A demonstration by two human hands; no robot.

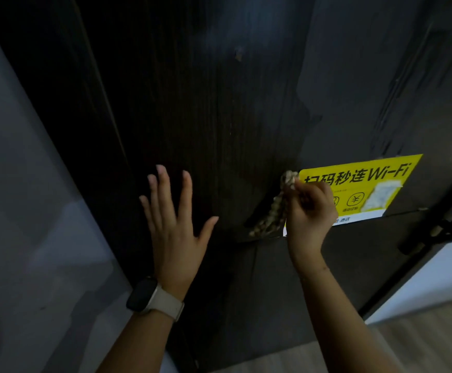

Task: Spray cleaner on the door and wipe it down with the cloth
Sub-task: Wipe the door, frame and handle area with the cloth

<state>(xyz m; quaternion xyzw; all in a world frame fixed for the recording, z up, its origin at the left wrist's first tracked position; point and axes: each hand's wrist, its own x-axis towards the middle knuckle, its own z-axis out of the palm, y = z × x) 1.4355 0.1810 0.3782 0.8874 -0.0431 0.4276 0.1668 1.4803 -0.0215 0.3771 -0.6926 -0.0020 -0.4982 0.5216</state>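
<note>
Door point(219, 109): dark wood-grain panel, upright, filling most of the view; taken here as the landmark for all places below.
Left hand point(172, 227): fingers straight and spread, thumb out to the side, palm toward the door left of its middle; it holds nothing. Whether the palm presses the panel or hovers just off it cannot be told.
Watch point(143, 293): dark square face on a pale strap, on the left wrist, below the left hand and in front of the door's lower part.
Right hand point(309, 211): fingers curled, pinching the cloth at the door's right of centre, over the left end of the sticker.
Cloth point(276, 208): patterned beige and dark fabric, bunched; its top is caught in the right hand's fingertips, the rest hangs down and leftward from the grip, against or just off the door surface, left of the hand.
Sticker point(367, 184): yellow, with black characters and the word "Wi-Fi", stuck on the door's right part; a torn white patch at its right side; its left edge partly hidden behind the right hand.
Handle point(440, 232): dark lever hardware at the door's right edge, below and right of the sticker.
Wall point(26, 184): grey, adjoining the door's left edge.
Floor point(429, 335): pale wood-tone, below the door's right corner.
</note>
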